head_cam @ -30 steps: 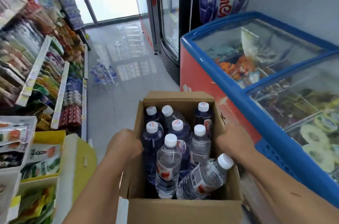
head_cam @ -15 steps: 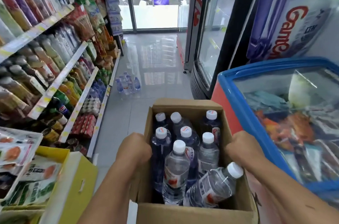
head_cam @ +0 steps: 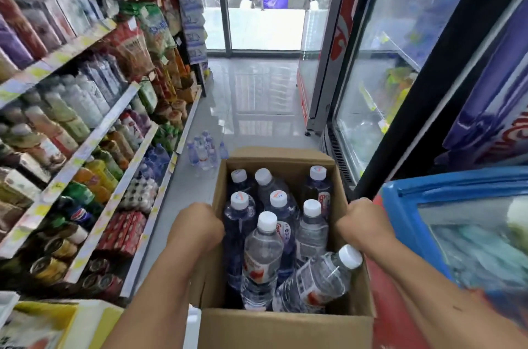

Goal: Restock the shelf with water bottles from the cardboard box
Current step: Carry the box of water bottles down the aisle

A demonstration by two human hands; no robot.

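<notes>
between shelf (head_cam: 94, 145) and freezer (head_cam: 428, 197), the box (head_cam: 285, 331) is gripped at its side walls by left hand (head_cam: 197, 224) and right hand (head_cam: 363, 223), fingertips hidden. eight bottles (head_cam: 261, 260) are counted inside, seven upright, one tilted. open floor (head_cam: 257, 97) is seen ahead; a blurred bottle cluster (head_cam: 204, 150) can't be counted.

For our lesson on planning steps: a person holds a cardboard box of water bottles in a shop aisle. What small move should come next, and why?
Probably set the cardboard box down by the shelf: left hand and right hand both grip its side walls, so neither is free to lift a water bottle.
</notes>
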